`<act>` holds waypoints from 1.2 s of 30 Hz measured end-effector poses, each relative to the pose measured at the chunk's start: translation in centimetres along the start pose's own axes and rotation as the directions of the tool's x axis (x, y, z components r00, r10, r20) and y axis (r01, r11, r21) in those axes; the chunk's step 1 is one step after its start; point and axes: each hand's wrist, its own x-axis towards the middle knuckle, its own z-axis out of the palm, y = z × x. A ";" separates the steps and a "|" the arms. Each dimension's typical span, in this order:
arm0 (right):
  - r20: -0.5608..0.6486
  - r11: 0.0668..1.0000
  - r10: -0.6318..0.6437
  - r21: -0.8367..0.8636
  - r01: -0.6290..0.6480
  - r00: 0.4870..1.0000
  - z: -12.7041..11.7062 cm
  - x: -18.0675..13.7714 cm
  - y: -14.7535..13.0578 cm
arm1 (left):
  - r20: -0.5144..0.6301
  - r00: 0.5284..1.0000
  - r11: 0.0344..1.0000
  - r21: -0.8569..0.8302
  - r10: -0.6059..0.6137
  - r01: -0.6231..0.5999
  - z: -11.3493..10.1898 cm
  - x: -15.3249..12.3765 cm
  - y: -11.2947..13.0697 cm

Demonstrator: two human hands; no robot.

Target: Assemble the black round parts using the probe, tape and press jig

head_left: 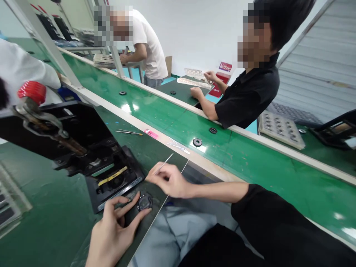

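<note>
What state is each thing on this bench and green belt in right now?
Small round black part: pinched in left hand.
Thin metal tweezers: held in right hand.
Black press fixture: open, red-knobbed lever raised.
Black rings: lying loose on green belt.
</note>
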 end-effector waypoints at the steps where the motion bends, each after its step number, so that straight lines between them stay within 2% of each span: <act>1: -0.093 1.000 0.019 0.011 -0.018 0.996 -1.3 -0.2 -0.4 | 0.007 1.000 1.000 -0.001 0.006 -0.006 0.0 0.0 0.1; 4: -0.250 0.998 -0.002 -0.069 -0.015 0.968 -6.9 -1.7 -1.0 | 0.020 1.000 1.000 0.015 0.003 -0.003 -0.1 0.1 0.0; 8: -0.465 0.968 0.099 -0.162 -0.194 0.880 -14.7 -4.4 0.5 | 0.059 0.996 0.996 0.055 0.069 -0.072 -0.1 0.2 -0.5; 10: -0.535 0.948 0.148 -0.162 -0.273 0.832 -17.2 -5.4 2.0 | 0.083 0.991 0.992 0.056 0.108 -0.113 -0.2 0.1 -0.6; 11: -0.545 0.936 0.151 -0.190 -0.298 0.824 -18.0 -5.7 2.7 | 0.094 0.989 0.992 0.047 0.116 -0.121 -0.4 0.0 -0.5; 12: -0.540 0.919 0.136 -0.244 -0.309 0.831 -18.5 -5.9 3.4 | 0.097 0.989 0.992 0.037 0.115 -0.120 -0.7 -0.1 -0.3; 14: -0.477 0.870 0.071 -0.400 -0.288 0.876 -18.9 -6.0 4.6 | 0.046 0.995 0.995 0.041 0.090 -0.092 -1.6 -0.2 0.3; 16: -0.377 0.816 0.019 -0.529 -0.232 0.926 -19.1 -6.2 5.6 | -0.099 0.993 0.996 0.076 0.057 -0.050 -2.5 0.3 1.0; 18: -0.287 0.784 0.002 -0.595 -0.180 0.958 -19.2 -6.3 6.2 | -0.251 0.967 0.997 0.074 0.041 -0.023 -3.3 1.3 1.3; 19: -0.252 0.774 0.004 -0.612 -0.162 0.968 -19.4 -6.5 6.4 | -0.287 0.957 0.998 0.061 0.032 -0.015 -3.6 1.9 1.2; 21: -0.212 0.761 0.024 -0.630 -0.155 0.977 -19.7 -6.8 6.7 | -0.281 0.960 0.999 0.044 0.016 -0.004 -3.9 3.3 0.6; 25: -0.213 0.746 0.037 -0.644 -0.169 0.976 -20.1 -7.3 6.8 | -0.189 0.982 1.000 0.002 0.004 -0.004 -3.5 5.1 -0.7; 30: -0.198 0.715 -0.077 -0.694 -0.084 0.977 -20.1 -7.2 7.0 | -0.182 0.983 1.000 -0.015 0.015 -0.018 -2.9 5.2 -1.3; 36: -0.265 0.694 -0.146 -0.714 -0.092 0.953 -19.6 -6.9 6.1 | -0.164 0.986 0.999 -0.035 0.019 -0.025 -2.8 5.1 -1.6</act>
